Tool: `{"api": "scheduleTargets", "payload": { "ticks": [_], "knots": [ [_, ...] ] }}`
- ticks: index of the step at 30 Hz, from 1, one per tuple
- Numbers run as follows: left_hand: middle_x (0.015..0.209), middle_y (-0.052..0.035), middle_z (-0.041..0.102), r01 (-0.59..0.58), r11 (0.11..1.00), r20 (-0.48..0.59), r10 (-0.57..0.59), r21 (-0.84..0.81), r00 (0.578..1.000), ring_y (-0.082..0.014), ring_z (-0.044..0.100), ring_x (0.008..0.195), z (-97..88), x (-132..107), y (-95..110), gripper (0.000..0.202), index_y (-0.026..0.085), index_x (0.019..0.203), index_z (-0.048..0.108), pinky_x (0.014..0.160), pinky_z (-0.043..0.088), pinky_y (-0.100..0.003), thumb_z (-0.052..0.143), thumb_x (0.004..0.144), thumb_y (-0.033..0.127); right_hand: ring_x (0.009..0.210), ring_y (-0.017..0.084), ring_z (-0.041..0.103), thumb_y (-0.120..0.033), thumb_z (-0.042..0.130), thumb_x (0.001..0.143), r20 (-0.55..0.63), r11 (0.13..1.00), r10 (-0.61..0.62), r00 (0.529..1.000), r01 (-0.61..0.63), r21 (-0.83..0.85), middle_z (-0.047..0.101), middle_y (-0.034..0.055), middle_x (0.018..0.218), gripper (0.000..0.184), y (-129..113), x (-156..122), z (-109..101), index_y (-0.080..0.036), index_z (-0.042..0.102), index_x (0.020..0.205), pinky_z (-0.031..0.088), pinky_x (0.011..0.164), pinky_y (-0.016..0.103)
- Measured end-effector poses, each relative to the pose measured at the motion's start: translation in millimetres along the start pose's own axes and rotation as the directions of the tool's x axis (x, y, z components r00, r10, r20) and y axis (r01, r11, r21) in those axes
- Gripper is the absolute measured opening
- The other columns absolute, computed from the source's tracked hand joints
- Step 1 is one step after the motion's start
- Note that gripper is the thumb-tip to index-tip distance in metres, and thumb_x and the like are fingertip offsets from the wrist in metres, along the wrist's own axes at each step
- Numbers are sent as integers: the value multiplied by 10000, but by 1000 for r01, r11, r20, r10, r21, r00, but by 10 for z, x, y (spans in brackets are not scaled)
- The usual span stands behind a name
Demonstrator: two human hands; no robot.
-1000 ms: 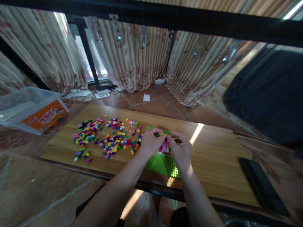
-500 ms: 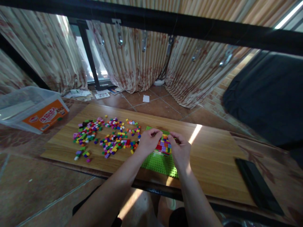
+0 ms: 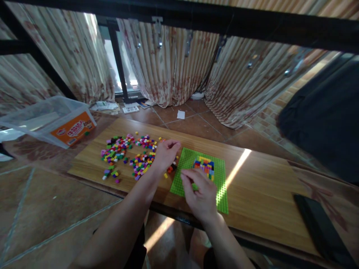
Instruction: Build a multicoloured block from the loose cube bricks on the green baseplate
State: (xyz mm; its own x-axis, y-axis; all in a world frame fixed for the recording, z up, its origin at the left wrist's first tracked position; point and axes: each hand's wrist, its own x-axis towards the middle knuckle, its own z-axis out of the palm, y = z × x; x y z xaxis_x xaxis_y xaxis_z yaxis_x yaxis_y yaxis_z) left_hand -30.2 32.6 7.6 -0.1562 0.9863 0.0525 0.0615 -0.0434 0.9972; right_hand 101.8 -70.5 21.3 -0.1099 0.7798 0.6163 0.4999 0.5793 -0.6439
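Observation:
My left hand (image 3: 166,154) hovers at the right edge of the loose toy bricks (image 3: 117,147), left of the green baseplate (image 3: 221,200). Its thumb and fingers are pressed together, and whatever they may hold is too small to tell. Over the front-left part of the baseplate is my right hand (image 3: 202,192), its thumb and index finger closed in a pinch pointing left; any piece there cannot be made out. A block of multicoloured bricks (image 3: 209,164) stands on the baseplate, its front-left part hidden behind my right hand.
The wooden tabletop (image 3: 258,194) carries everything. A clear plastic box (image 3: 64,108) with an orange label sits past its left end. A dark flat object (image 3: 319,224) lies at the right end. A dark bar (image 3: 190,20) crosses above, before curtains (image 3: 174,74).
Both hands have come off the brick block. The left moved left toward the loose bricks; the right moved toward me and left over the baseplate. The view has shifted somewhat.

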Motion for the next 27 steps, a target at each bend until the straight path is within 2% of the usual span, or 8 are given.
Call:
{"api": "scheduleTargets", "payload": {
  "ticks": [3,7,11,17,20,24,27],
  "knots": [
    [740,-25,685,10,1000,-32,-10,-2,999,-115,582,663,-53,-5,34,191,144,790,711,607,462,-215,611,756,303,776,158,658,-179,524,914,186,997,73,980,-68,-35,684,38,865,177,2,-96,201,-223,692,949,524,719,269],
    [673,-3,658,17,1000,-37,-18,-15,999,-98,545,600,-95,0,27,188,144,772,708,578,429,-209,613,743,304,786,188,654,-175,539,894,278,971,191,941,-140,-193,683,50,890,168,110,-166,347,-209,691,956,513,729,299],
    [669,-6,659,22,999,-29,-23,-48,999,-97,541,596,-129,14,11,188,138,774,707,576,420,-208,617,725,296,790,192,652,-168,563,874,306,950,224,925,-137,-280,687,46,911,157,149,-181,418,-212,688,958,492,709,289],
    [637,2,630,17,996,-21,-19,-88,1000,-90,506,576,-158,11,16,170,130,760,700,557,398,-203,633,709,277,820,188,656,-249,559,910,339,900,285,896,-129,-417,693,58,948,154,78,-147,547,-217,695,972,470,702,268],
    [611,11,614,23,996,-12,-24,-84,1000,-87,494,556,-149,-4,21,158,130,758,704,539,380,-201,633,713,263,846,192,652,-232,547,914,349,875,309,884,-121,-469,695,65,969,169,65,-125,613,-216,700,983,472,720,267],
    [600,12,610,28,998,6,-28,-60,1000,-89,489,541,-121,-17,29,151,131,750,712,539,381,-209,628,718,252,841,198,652,-172,520,901,337,885,302,892,-131,-446,693,75,967,202,52,-116,655,-195,703,982,482,718,277],
    [678,-11,660,6,999,12,-6,-40,1000,-103,540,606,-102,-23,38,144,129,756,721,600,423,-219,633,715,236,819,192,648,-146,507,885,293,928,268,918,-164,-335,686,69,942,211,0,-109,591,-187,700,958,488,724,285]
  ]
}}
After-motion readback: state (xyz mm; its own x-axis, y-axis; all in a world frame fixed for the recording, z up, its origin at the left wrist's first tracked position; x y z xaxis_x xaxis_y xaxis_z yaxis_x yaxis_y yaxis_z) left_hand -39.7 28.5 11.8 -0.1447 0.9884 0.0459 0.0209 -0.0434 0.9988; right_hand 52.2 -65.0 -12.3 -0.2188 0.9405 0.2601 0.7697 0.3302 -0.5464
